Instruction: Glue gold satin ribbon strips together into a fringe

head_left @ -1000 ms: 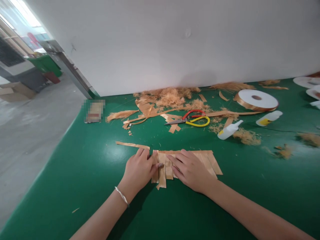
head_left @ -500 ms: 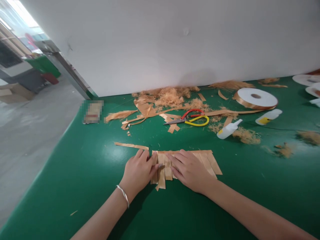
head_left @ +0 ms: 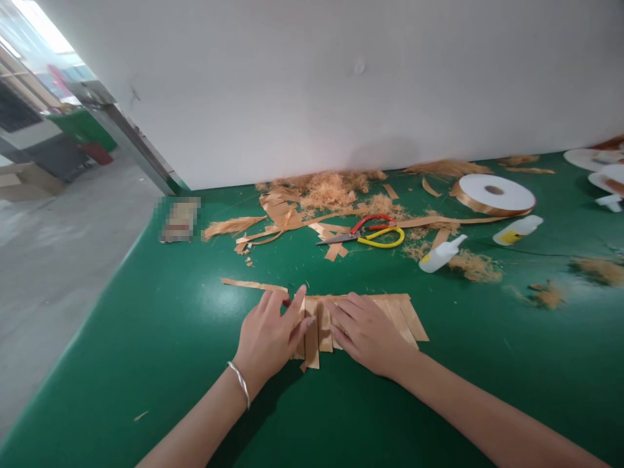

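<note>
A row of tan ribbon strips (head_left: 312, 338) lies side by side on the green table, joined along a narrow band at their far edge. My left hand (head_left: 268, 328) is over the row's left end, fingers apart, with the index finger raised. My right hand (head_left: 368, 331) rests flat across the middle strips, its fingers spread and pointing left; it hides part of them. Just beyond my left hand lies a narrow loose ribbon strip (head_left: 253, 284).
Scissors (head_left: 363, 233) with red and yellow handles lie behind the row, among ribbon scraps and frayed fibres (head_left: 331, 188). Two glue bottles (head_left: 441, 253) and a ribbon spool (head_left: 492, 194) are at the right. A white wall (head_left: 312, 84) bounds the table's back.
My left index finger has lifted off the strips, and the left hand has shifted slightly. My right hand stays on the row. The whole view has moved a little.
</note>
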Tool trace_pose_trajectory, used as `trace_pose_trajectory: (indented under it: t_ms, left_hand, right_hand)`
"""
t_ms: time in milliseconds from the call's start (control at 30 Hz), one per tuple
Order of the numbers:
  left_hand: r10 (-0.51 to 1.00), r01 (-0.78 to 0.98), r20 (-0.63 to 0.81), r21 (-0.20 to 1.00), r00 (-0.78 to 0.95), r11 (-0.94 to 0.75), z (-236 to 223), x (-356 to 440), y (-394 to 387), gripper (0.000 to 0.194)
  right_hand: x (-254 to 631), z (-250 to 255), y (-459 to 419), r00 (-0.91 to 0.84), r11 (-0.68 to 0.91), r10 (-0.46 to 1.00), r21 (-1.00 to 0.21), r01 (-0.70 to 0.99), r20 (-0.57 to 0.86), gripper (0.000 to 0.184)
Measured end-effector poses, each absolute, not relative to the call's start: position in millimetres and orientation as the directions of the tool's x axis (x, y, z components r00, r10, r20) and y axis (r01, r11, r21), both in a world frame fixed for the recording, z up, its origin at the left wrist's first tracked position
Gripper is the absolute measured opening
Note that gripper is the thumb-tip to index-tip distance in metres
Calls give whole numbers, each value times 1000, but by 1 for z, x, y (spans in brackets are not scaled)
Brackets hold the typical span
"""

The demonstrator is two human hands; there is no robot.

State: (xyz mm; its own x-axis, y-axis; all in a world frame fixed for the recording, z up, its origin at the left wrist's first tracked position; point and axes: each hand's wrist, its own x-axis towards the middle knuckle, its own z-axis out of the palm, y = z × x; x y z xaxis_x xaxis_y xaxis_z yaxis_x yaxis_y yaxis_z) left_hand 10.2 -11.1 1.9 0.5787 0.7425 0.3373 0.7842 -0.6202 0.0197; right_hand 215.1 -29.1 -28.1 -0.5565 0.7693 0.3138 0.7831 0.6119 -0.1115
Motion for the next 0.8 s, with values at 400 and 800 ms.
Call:
trace_pose_trajectory:
  t_ms: [400,800]
  left_hand:
    - [911,922,150,-27,385,-386,14,108,82,41]
    - [866,866,-19,22,500,-500,43,98,93,26]
  right_hand:
    - [216,-25,-27,-514,571,801,-133,810,306,28]
    - [222,-21,-23,-516,586,788,-151,796,337,32]
